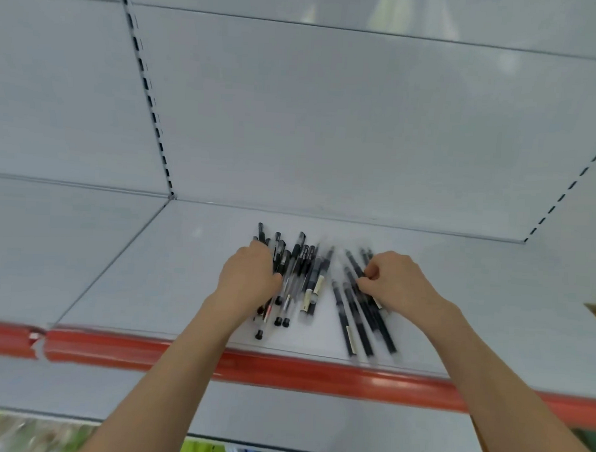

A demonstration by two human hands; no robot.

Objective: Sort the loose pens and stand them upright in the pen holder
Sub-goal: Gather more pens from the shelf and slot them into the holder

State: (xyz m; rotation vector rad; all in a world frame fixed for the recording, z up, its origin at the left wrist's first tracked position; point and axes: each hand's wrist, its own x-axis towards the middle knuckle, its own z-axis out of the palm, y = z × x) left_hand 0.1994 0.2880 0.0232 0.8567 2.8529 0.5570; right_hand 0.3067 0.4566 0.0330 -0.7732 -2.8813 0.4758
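- Head view: nearest the camera, two bare arms reach up and away over the red strip on the front edge of the shelf.
- The pens lie flat on the shelf just behind the strip, in two lots. Clear pens make a heap on the left and dark pens a tidier row on the right, with a bare gap between.
- The left hand sits on the left flank of the clear heap, fingers curled into it around several barrels. Blur hides how many.
- The right hand sits on the right flank of the dark row, thumb and forefinger pinching near the far end of one or two pens.
- The long axes run roughly front to back, fanning slightly. Each lot lies inward of its hand, so each hand is nearer its own lot.
- No holder shows in this view. By that, sorting seems under way and no pen stands upright yet.
- The next move likely calls for squaring one lot parallel, then turning it from flat to upright.
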